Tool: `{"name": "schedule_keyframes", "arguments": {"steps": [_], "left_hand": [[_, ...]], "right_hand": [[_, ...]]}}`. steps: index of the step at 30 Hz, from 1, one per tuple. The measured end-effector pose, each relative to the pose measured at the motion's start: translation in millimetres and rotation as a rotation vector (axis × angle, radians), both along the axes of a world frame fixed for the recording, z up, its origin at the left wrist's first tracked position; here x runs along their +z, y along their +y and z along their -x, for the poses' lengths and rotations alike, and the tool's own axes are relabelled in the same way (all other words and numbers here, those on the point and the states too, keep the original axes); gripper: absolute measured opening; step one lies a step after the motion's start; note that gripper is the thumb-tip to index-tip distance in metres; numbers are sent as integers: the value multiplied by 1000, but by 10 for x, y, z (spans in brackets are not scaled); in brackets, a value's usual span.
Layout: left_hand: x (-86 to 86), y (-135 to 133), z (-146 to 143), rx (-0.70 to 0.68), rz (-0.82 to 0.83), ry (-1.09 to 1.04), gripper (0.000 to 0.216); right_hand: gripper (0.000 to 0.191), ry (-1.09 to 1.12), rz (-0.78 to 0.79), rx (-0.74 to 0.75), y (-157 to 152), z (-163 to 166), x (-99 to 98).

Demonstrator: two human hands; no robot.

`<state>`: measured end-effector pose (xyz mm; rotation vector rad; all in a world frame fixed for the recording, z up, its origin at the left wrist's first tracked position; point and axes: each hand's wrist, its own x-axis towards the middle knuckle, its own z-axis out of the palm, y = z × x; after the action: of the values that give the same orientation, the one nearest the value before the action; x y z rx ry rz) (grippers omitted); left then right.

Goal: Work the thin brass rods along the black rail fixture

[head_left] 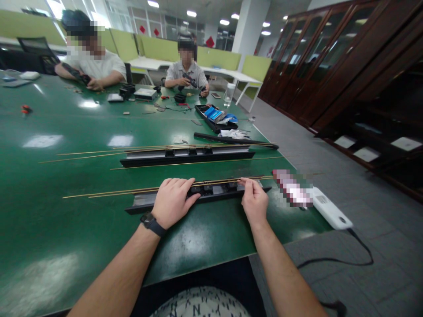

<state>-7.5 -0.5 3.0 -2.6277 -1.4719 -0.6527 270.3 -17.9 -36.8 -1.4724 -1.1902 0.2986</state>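
Observation:
The near black-and-silver rail [142, 203] lies across the table in front of me, with small black blocks inside it. My left hand [173, 198] is closed over its left half, fingers on the far side and thumb on the near side. A watch is on that wrist. Toward the rail's right end, the fingertips of my right hand [254, 198] pinch a thin brass-coloured rod [224, 180]. Thin rods run along the rail and stick out past both of its ends. Just beyond lies a second, similar rail [188, 158] with more thin rods around it.
Behind are a long black strip [231, 139], white gloves [234, 134] and a black tray [214, 125] with blue items. At right, a white power strip [330, 209] with a cable overlaps the green table's edge beside a blurred pink object. Two people sit across, holding dark parts.

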Motion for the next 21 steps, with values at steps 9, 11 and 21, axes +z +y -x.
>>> {"name": "schedule_keyframes", "arguments": {"steps": [9,11,21], "left_hand": [[-22,0,2,-4,-24,10,45],[-18,-3,1,-1,-27,16,45],[11,-11,1,2,-32,38,45]], "right_hand": [[47,12,7,-75,24,-30,-13],[47,0,7,-72,20,-26,-8],[46,-11,18,-88,13,-20,7]]}}
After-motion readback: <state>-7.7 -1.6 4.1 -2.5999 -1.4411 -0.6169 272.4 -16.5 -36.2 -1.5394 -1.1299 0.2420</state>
